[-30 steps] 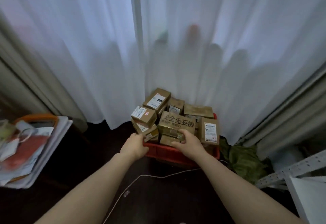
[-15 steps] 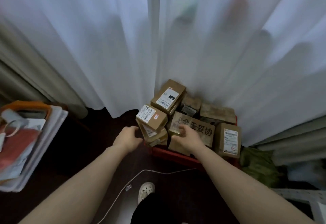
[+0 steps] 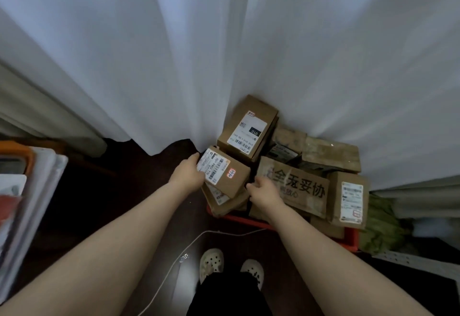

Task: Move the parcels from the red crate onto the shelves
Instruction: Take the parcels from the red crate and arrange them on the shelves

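Note:
A red crate (image 3: pixel 239 218) on the dark floor is heaped with several brown cardboard parcels. My left hand (image 3: pixel 188 175) grips the left side of a small parcel (image 3: pixel 231 179) with a white label and a pink sticker, at the crate's left front. My right hand (image 3: pixel 263 191) has curled fingers at that parcel's right edge, beside a wide parcel with black characters (image 3: pixel 296 186). A taller parcel marked 010 (image 3: pixel 249 129) leans behind. Another labelled parcel (image 3: pixel 348 198) stands at the right.
White curtains (image 3: pixel 224 54) hang right behind the crate. A stack of trays and papers with an orange rim (image 3: pixel 22 186) sits at the left. A white cable (image 3: pixel 189 243) crosses the floor by my feet (image 3: pixel 231 266). Green cloth (image 3: pixel 380 228) and a perforated metal rail (image 3: pixel 410 261) lie right.
I have leaned closer over the crate. My left hand moved up onto the small labelled parcel, and my right hand shifted left from the wide parcel to the small parcel's right edge.

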`<act>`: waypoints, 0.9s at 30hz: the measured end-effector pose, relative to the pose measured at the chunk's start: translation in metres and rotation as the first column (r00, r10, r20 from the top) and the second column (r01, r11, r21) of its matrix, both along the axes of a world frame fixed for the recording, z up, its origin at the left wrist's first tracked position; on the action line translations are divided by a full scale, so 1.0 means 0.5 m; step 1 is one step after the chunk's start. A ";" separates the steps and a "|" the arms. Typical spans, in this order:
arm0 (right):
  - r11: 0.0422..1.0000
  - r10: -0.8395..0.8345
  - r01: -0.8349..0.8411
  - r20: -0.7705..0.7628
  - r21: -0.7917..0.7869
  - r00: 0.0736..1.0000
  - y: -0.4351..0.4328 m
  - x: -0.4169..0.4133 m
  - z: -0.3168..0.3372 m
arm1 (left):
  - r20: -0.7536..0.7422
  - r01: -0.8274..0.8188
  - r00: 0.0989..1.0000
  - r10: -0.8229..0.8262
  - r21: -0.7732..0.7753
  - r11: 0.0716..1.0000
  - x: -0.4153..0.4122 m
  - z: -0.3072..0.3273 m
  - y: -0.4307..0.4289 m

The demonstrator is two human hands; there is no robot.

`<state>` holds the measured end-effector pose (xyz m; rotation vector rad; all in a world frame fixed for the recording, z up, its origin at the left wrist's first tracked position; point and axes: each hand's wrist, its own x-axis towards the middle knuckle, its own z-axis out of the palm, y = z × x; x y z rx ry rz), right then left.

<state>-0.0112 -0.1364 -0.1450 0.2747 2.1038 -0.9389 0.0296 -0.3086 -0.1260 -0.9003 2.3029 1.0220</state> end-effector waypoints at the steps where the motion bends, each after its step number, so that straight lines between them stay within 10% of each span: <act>1: 1.000 -0.007 0.007 0.019 -0.004 1.000 -0.006 -0.007 -0.011 | 0.002 -0.011 1.000 0.011 0.016 1.000 -0.011 -0.010 -0.001; 13: 0.972 -0.118 0.138 0.111 -0.192 0.987 -0.012 -0.020 -0.056 | 0.023 -0.198 0.980 0.197 0.165 0.966 -0.054 -0.045 0.003; 27: 0.820 -0.165 0.230 0.169 -0.524 0.972 0.047 -0.074 0.198 | 0.072 -0.447 0.880 0.469 0.459 0.768 -0.033 0.145 0.027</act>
